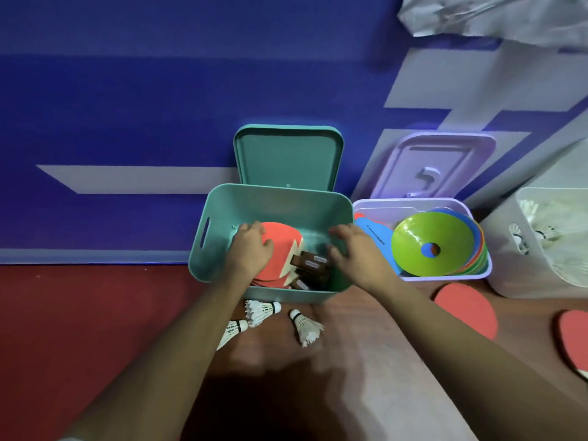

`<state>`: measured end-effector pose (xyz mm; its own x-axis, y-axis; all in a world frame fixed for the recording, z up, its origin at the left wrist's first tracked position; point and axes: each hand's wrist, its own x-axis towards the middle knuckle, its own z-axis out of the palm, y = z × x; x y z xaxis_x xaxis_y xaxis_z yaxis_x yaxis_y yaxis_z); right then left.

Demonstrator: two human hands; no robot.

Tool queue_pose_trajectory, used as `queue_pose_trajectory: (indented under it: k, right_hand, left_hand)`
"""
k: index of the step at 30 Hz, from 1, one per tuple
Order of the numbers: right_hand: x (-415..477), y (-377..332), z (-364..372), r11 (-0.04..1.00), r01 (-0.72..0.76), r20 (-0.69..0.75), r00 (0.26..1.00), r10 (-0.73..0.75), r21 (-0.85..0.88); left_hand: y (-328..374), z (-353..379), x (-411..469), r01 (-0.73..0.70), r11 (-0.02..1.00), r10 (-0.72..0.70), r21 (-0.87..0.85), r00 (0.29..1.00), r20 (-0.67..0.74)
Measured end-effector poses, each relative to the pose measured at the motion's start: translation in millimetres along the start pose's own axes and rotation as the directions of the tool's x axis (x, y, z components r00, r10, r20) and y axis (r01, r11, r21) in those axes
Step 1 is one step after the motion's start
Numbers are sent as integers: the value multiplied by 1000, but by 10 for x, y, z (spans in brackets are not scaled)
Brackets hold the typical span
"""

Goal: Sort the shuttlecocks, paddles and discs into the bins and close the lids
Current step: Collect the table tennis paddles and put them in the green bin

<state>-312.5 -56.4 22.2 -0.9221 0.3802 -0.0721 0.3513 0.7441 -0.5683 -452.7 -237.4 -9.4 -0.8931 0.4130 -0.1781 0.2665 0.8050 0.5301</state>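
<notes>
My right forearm hides part of one loose paddle (467,310) on the floor, and the frame edge cuts off another beside it. The white bin (509,249) of shuttlecocks is cropped too. The teal bin (203,259), its lid (286,157) up, holds stacked paddles (280,230), red with brown handles (313,261). Three shuttlecocks (305,327) lie on the floor just in front of it. My left hand (251,249) rests flat on the top paddle. My right hand (359,253), blurred, hovers spread over the handles; I cannot tell whether it touches them. Discs (432,237) sit in the lavender bin (413,205).
</notes>
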Motion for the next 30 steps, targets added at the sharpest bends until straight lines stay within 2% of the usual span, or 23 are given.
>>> queue_pose_trajectory:
  k: [3,6,8,10,12,14,17,21,23,25,27,28,30]
  right_hand:
    - [-422,390,-371,987,-101,-161,980,120,122]
    - [-959,945,-546,958,-249,-225,934,277,145]
    - [-1315,1338,-560,916,-373,-179,901,395,148]
    - [-1633,1706,-542,845,-507,-96,845,526,170]
    - [-1907,2039,-518,761,-621,-15,773,634,189]
    - [-2160,2330,-510,711,-683,58,727,684,167]
    - [-2404,2682,-586,701,-694,107,719,687,162]
    - [-2368,3070,-609,640,-705,199,705,681,306]
    - [-2273,3217,-524,478,-738,244,634,734,477]
    - [-2159,3300,-441,284,-706,310,586,748,649]
    - [-2072,3314,-407,93,-667,385,531,755,739]
    - [-2054,3357,-385,37,-658,408,509,758,752]
    - [-2057,3456,-402,39,-660,410,510,756,750]
  left_hand:
    - [594,32,-373,-207,949,182,-238,976,-123]
    - [1112,264,-781,-293,872,241,-392,954,-178]
    - [1362,581,-1059,-307,854,286,-421,952,-114]
    - [1544,1018,-1334,-305,857,351,-414,935,37]
    - [1703,1463,-1578,-247,883,340,-400,923,180]
    - [1853,1853,-1745,-129,907,245,-402,937,250]
    - [2065,2333,-1812,92,935,30,-343,942,333]
    - [2206,2925,-1713,257,944,-151,-206,895,420]
    - [2273,3131,-1697,326,924,-200,-198,857,475]
    - [2373,3256,-1733,389,881,-205,-270,826,525]
    - [2399,3350,-1787,423,841,-191,-337,815,547]
    - [2414,3360,-1824,437,823,-180,-363,807,562]
    - [2421,3388,-1884,472,795,-178,-381,782,598]
